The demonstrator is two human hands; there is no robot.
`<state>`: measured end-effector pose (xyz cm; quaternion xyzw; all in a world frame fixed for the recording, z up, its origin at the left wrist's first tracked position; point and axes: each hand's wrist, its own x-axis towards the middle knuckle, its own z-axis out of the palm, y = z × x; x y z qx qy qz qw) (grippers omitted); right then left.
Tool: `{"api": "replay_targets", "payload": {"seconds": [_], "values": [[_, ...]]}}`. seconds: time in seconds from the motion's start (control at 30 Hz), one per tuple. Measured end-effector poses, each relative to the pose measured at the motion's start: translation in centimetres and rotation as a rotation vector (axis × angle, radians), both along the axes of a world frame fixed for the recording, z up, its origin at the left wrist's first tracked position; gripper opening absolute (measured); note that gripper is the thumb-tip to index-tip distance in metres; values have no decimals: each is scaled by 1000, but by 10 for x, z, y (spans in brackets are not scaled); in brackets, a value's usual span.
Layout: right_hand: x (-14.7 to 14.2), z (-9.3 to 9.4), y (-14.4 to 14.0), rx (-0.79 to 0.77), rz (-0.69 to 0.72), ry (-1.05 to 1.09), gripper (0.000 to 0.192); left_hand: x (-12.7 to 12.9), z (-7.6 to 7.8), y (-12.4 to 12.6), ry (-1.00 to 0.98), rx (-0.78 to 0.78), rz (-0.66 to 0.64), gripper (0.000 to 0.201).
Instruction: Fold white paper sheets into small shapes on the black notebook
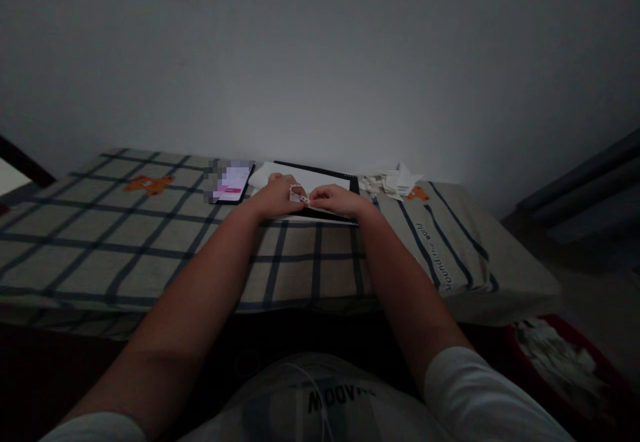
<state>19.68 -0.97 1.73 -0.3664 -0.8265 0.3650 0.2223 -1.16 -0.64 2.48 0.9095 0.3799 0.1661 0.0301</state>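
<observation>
A small white folded paper piece [299, 195] is pinched between the closed fingers of the left hand [277, 195] and right hand [334, 199], above a black-edged white board [320, 179] on the checked bedsheet [150, 242].

Grey bed cover [150, 242]: dark blue check, orange bear motifs. White paper sheet [320, 179] on a black board [350, 179]. Lit phone screen [234, 182]: pale pink-violet. Folded paper pile [395, 182]: cream-white. Wall [320, 62]: plain grey.

2 hands [280, 195], 1 phone [233, 183], 1 paper pile [393, 182].
</observation>
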Motion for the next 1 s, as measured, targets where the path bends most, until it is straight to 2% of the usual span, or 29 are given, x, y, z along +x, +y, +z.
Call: {"api": "replay_targets", "payload": {"seconds": [0.33,0.83,1.0], "values": [[6,-3,6,-106,-95,-27,34,2,2,-1,4,4,23,30],[-4,-2,2,20,-51,1,34,0,-2,0,-15,-3,0,34],[2,-3,5,-81,-98,-8,34,1,3,-2,-24,-20,-6,27]]}}
